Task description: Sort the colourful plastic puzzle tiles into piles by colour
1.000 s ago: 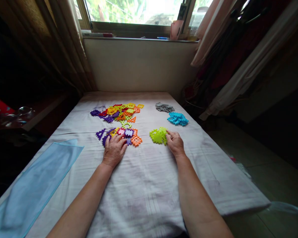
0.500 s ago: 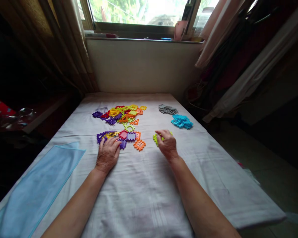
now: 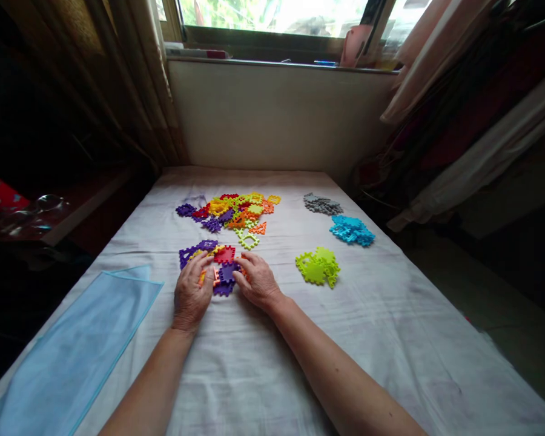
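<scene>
Both my hands are at a small mixed heap of toothed plastic building tiles on the white cloth. My left hand curls round the heap's left side, its thumb and fingers at an orange tile and yellow bits. From the right, my right hand grips the edge of the heap, thumb beside a purple tile, with orange showing under the fingers. A red tile lies just beyond the purple one. Purple frame pieces stick out past my left fingers. The fingers partly hide the held pieces.
Sorted tiles lie to the right: a lime-green pile, a blue pile and a grey pile. Farther back is a larger mixed pile. A folded light-blue cloth covers the table's left side.
My right hand has left the lime-green pile and come left to the mixed heap, next to my left hand. The lime-green tiles now lie uncovered. The view has shifted slightly.
</scene>
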